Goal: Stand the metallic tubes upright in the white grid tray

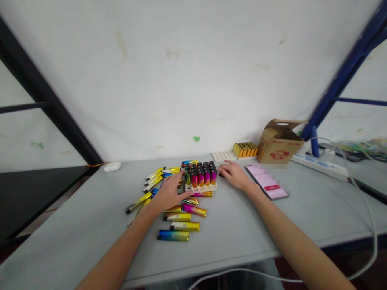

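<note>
A white rack [202, 188] holds several upright lighters [201, 177] with black tops and pink, orange or green bodies. My left hand [169, 191] is at the rack's left side, fingers spread, its thumb reaching along the front edge. Just right of the rack, my right hand [232, 174] has its fingers bent near a small dark object, too small to make out; whether it grips this is unclear. Loose lighters in yellow, blue and pink lie around and below my left hand, among them a blue and yellow one [173, 235] nearest the table's front.
Behind my right hand are an empty white rack [223, 156] and a block of yellow-orange cylinders [245, 150]. An open cardboard box [279, 143], a phone [266, 181], a power strip [320, 166] and a white cable [367, 209] are on the right. A white case [112, 166] sits back left.
</note>
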`<move>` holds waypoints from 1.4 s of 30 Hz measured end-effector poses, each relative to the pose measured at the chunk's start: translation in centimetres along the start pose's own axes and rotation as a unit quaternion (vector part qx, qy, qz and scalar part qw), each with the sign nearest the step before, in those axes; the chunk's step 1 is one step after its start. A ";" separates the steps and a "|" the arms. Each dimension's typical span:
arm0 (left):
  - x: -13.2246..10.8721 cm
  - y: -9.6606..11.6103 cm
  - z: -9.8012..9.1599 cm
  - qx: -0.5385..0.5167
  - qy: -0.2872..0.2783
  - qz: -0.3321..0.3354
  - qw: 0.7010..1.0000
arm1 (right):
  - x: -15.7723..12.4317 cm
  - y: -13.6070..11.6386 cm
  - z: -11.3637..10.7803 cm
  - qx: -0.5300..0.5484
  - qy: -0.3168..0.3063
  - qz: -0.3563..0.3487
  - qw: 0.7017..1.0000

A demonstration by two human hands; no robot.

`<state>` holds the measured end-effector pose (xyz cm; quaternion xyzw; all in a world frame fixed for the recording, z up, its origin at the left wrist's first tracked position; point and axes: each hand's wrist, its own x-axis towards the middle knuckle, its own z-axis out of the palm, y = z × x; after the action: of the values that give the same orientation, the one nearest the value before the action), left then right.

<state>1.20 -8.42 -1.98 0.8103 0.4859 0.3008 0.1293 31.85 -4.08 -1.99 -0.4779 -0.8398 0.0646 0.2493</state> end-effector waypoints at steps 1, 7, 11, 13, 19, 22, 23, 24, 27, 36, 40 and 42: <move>0.0 -0.4 -0.3 0.001 0.012 0.003 1.000 | -0.1 0.0 -0.1 0.023 -0.001 0.002 1.000; 0.2 -4.3 -2.9 0.060 0.089 -0.041 0.993 | -0.7 -1.2 0.0 0.109 -0.057 -0.021 0.992; 0.2 -5.4 -3.5 0.109 0.092 -0.068 0.987 | -0.6 -2.2 0.5 0.117 -0.053 -0.050 0.991; 0.3 -5.1 -3.2 0.104 0.077 -0.045 0.990 | -0.5 -2.6 0.7 0.131 -0.037 -0.065 0.989; 0.2 -2.5 -2.2 0.130 0.019 0.054 0.990 | -0.2 -2.9 1.0 0.149 -0.018 -0.039 0.988; -0.1 -2.2 -1.9 0.154 0.014 0.053 0.987 | -0.1 -2.7 0.4 0.176 -0.037 -0.045 0.983; -0.2 -2.3 -1.8 0.159 0.016 0.050 0.986 | -0.2 -2.5 0.2 0.188 -0.045 -0.044 0.980; -0.2 -2.4 -1.8 0.162 0.017 0.047 0.986 | -0.2 -2.4 -0.1 0.198 -0.053 -0.039 0.978; -0.3 -2.7 -1.6 0.164 0.018 0.048 0.985 | -0.4 -2.2 -0.9 0.212 -0.063 -0.014 0.975; -0.7 -2.0 -1.3 0.129 -0.014 0.110 0.985 | -0.6 -2.3 -1.2 0.211 -0.067 0.028 0.975; -0.7 -1.0 -2.0 0.104 -0.023 0.137 0.985 | -0.5 -2.0 -0.7 0.220 -0.050 0.018 0.974; -0.8 -0.3 -2.6 0.086 -0.022 0.146 0.985 | -0.4 -2.0 -0.3 0.223 -0.043 0.014 0.974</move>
<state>-0.87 -9.22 -0.37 0.8874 0.3831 0.2553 0.0244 30.63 -5.57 -1.14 -0.4188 -0.8074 0.2740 0.3126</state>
